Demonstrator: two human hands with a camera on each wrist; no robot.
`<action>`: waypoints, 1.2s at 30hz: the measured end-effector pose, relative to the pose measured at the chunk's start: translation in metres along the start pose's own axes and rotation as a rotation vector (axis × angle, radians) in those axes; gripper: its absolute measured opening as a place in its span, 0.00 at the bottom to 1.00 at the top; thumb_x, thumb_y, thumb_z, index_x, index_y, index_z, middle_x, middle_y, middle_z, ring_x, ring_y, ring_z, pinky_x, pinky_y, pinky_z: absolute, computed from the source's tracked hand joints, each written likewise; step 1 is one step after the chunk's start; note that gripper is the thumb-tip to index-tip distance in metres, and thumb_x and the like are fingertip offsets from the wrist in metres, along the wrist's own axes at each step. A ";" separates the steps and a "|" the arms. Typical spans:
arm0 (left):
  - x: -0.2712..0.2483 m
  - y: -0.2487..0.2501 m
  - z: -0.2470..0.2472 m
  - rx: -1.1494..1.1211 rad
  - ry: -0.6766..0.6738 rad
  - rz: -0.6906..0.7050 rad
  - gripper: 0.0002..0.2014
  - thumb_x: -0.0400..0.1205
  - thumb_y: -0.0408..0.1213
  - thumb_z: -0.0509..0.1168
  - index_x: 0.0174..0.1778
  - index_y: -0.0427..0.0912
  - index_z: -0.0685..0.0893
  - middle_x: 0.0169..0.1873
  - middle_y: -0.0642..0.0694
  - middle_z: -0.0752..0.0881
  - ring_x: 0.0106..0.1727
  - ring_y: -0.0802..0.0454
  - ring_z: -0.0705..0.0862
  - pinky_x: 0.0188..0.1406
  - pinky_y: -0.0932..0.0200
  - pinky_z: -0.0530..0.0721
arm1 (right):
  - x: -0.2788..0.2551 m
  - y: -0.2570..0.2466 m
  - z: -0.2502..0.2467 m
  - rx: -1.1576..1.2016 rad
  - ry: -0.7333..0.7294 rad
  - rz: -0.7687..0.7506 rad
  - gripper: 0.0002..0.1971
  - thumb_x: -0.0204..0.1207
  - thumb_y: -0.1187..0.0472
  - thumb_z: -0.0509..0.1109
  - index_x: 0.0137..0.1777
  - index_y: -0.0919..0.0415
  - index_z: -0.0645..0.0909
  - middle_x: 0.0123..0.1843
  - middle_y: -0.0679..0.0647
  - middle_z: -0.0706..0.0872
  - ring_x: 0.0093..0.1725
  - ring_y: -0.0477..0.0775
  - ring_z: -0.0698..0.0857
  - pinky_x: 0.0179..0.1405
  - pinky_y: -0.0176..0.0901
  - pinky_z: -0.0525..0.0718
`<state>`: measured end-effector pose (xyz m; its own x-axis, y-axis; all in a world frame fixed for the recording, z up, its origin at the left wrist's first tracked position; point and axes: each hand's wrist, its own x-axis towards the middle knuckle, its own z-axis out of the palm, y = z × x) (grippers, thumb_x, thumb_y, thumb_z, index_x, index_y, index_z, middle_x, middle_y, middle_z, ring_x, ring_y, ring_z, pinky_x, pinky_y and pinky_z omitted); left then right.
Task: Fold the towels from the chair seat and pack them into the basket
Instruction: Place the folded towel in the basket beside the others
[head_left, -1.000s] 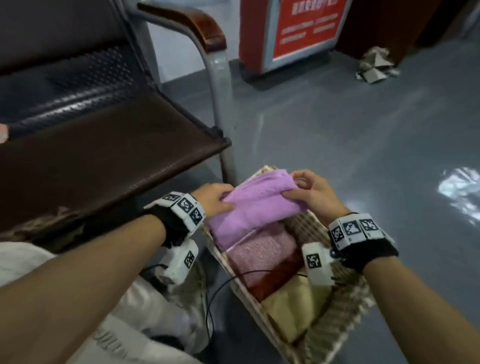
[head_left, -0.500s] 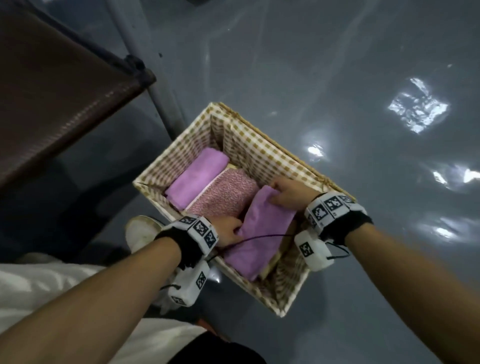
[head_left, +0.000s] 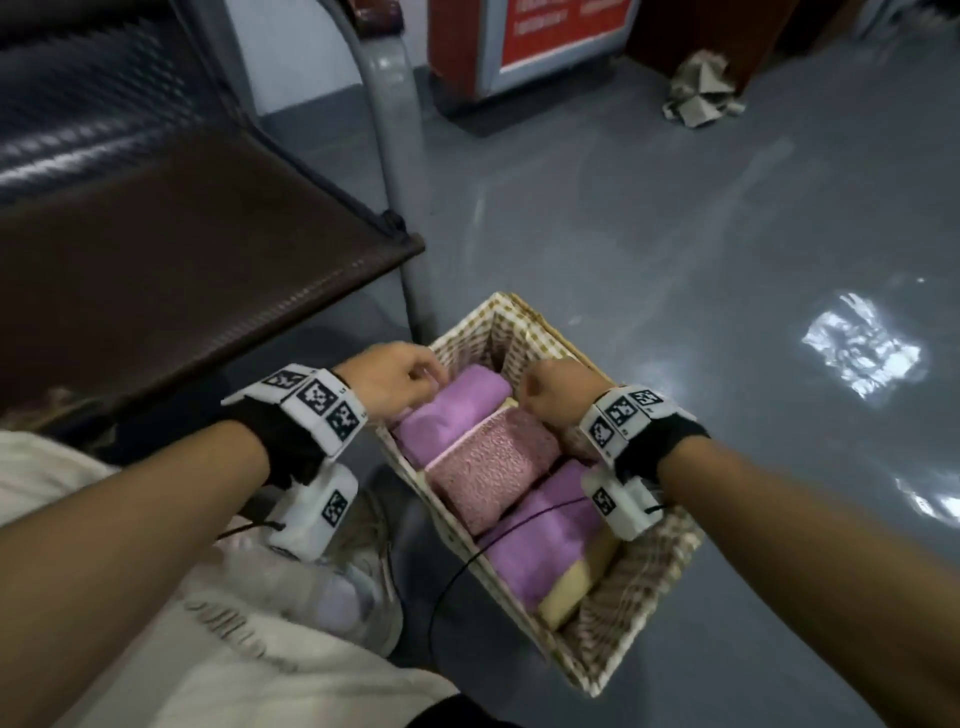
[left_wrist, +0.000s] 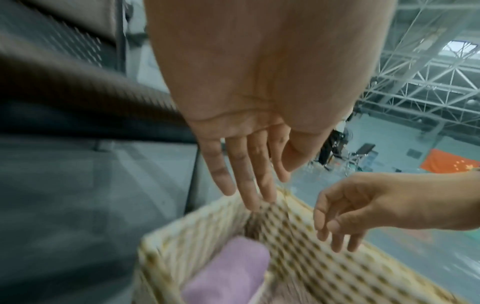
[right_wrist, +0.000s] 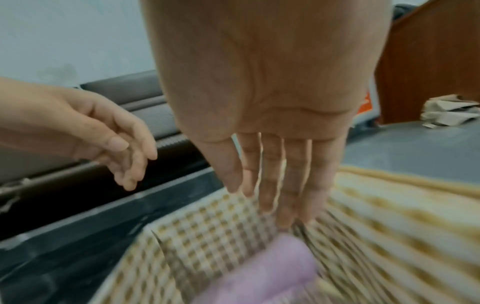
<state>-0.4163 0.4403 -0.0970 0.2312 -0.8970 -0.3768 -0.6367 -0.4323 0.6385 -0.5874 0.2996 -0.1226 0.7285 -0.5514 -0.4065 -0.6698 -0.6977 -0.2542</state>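
A wicker basket (head_left: 642, 573) with checked lining stands on the floor beside the chair. It holds folded towels in a row: a purple towel (head_left: 453, 410) at the far end, a speckled pink towel (head_left: 493, 467), a second purple towel (head_left: 540, 540) and a cream towel (head_left: 571, 592) under it. My left hand (head_left: 395, 379) hovers over the basket's far left rim, my right hand (head_left: 556, 389) over its far right side. Both hold nothing; the left wrist view shows the left fingers (left_wrist: 246, 174) straight, the right wrist view the right fingers (right_wrist: 275, 181) straight. The brown chair seat (head_left: 182, 260) shows no towels.
The chair's grey metal leg (head_left: 400, 156) rises just behind the basket. A red sign stand (head_left: 530, 41) and crumpled cardboard (head_left: 701, 93) sit far back on the grey floor. My shoe (head_left: 363, 571) is left of the basket.
Both hands let go of the second purple towel, which now lies at the basket's near end. They moved up to the far end. The head view tilted up toward the chair.
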 end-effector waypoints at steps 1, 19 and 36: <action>-0.010 0.001 -0.018 0.001 0.056 0.011 0.08 0.79 0.31 0.64 0.51 0.45 0.85 0.46 0.43 0.90 0.49 0.45 0.88 0.55 0.51 0.84 | 0.005 -0.018 -0.015 0.005 0.036 -0.056 0.11 0.77 0.62 0.63 0.51 0.64 0.85 0.50 0.62 0.88 0.53 0.62 0.85 0.50 0.47 0.81; -0.301 -0.221 -0.239 -0.155 0.806 -0.353 0.07 0.80 0.32 0.65 0.51 0.44 0.85 0.49 0.45 0.88 0.49 0.53 0.85 0.52 0.60 0.82 | 0.049 -0.504 -0.100 -0.165 0.147 -0.920 0.09 0.77 0.60 0.65 0.49 0.58 0.87 0.49 0.55 0.89 0.50 0.55 0.86 0.49 0.45 0.83; -0.405 -0.377 -0.209 -0.056 0.621 -0.606 0.15 0.78 0.31 0.67 0.61 0.37 0.82 0.56 0.43 0.84 0.59 0.49 0.82 0.57 0.61 0.76 | 0.076 -0.635 0.084 -0.307 -0.288 -1.063 0.20 0.77 0.47 0.71 0.39 0.64 0.70 0.36 0.59 0.73 0.37 0.57 0.73 0.38 0.50 0.68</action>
<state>-0.1165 0.9468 -0.0451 0.8888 -0.3914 -0.2383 -0.2404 -0.8411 0.4846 -0.1186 0.7392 -0.0654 0.8192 0.4825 -0.3099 0.3583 -0.8526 -0.3805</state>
